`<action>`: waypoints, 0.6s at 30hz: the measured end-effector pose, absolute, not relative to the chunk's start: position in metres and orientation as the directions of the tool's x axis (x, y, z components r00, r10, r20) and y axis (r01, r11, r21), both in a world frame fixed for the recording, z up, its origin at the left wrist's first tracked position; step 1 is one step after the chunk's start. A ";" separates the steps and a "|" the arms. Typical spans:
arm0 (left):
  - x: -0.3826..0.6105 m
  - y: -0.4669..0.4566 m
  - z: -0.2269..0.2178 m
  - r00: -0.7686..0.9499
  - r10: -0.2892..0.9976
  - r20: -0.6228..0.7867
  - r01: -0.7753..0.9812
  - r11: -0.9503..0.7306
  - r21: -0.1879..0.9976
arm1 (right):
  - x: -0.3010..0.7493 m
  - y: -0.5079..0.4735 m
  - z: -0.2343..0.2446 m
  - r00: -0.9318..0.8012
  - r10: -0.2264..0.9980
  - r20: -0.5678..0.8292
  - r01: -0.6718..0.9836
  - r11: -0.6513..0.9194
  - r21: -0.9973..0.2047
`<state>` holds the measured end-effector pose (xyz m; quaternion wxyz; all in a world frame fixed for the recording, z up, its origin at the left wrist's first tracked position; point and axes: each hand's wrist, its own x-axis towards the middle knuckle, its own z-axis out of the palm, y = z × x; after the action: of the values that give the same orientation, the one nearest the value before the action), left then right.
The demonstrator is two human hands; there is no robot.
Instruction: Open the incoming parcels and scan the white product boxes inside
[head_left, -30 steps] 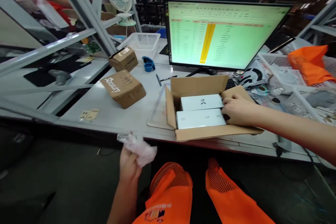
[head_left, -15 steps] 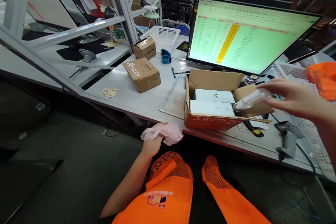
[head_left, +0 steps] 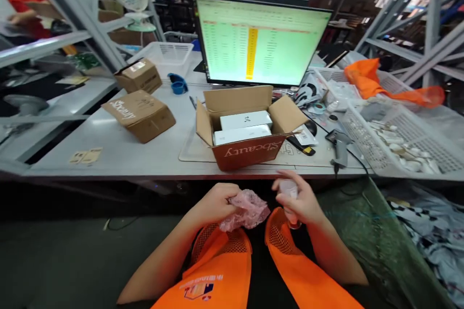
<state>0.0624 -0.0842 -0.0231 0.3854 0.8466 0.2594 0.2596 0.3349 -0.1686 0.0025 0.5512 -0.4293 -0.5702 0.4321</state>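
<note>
Pinkish bubble wrap (head_left: 247,211) is bunched in my left hand (head_left: 216,205), whose fingers are closed on it just below the table edge. My right hand (head_left: 302,203) curls round a small clear and whitish bottle (head_left: 289,190), held upright beside the wrap but apart from it. What kind of bottle it is does not show clearly. Beyond both hands, an open cardboard box (head_left: 250,150) stands on the table with its flaps spread. Two white boxes (head_left: 243,133) lie inside it.
Two closed cardboard boxes (head_left: 145,118) stand at left, near a blue tape dispenser (head_left: 177,84). A monitor (head_left: 261,43) rises behind the open box. To the right are a barcode scanner (head_left: 340,147) and a white basket (head_left: 406,140) of small items.
My right hand has come from beside the open box down to my lap, bringing the bottle near the bubble wrap. My left hand still holds the wrap. The view has turned right.
</note>
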 end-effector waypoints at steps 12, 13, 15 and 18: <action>0.105 -0.064 -0.024 0.729 0.679 0.084 0.342 -0.468 0.815 | 0.345 -0.169 -0.039 -0.433 0.901 0.029 0.079 0.070 -0.994; 0.109 -0.066 -0.029 0.650 0.738 0.183 0.327 -0.489 0.809 | 0.344 -0.168 -0.044 -0.410 0.912 0.029 0.069 0.063 -0.996; 0.117 -0.072 -0.042 0.395 0.831 0.391 0.337 -0.527 0.780 | 0.338 -0.168 -0.055 -0.351 0.935 0.059 0.015 0.068 -0.998; 0.126 -0.089 -0.063 0.105 0.849 0.517 0.319 -0.522 0.791 | 0.328 -0.169 -0.067 -0.264 0.959 0.100 -0.192 0.049 -0.980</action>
<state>0.1256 -0.0886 -0.0628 0.2539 0.6987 0.4180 0.5222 0.3281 -0.1692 -0.0667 0.4888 -0.3589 -0.5345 0.5887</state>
